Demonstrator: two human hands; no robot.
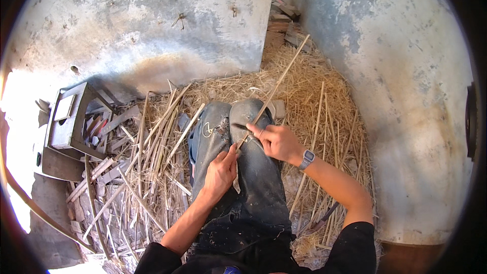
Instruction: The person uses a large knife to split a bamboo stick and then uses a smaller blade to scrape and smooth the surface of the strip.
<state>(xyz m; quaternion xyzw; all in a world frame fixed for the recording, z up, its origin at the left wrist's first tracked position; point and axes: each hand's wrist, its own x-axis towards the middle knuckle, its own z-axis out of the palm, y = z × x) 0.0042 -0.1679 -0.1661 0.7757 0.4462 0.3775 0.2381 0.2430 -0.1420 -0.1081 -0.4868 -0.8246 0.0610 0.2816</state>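
A long, thin wooden strip slants from my knees up to the far right. My right hand, wearing a grey wristwatch, is closed round its lower part over my right knee. The thumb lies along the strip, and whatever else may be in that palm is hidden. Closer to me, my left hand pinches a pale, narrow end in line with the strip, seemingly its near end. Both hands rest close together above my worn, dusty dark trousers.
Loose strips lie heaped at the left, with more at the right. Straw-like shavings cover the floor. A small wooden stool-like frame stands at the left, near scraps. Weathered walls rise ahead and at the right.
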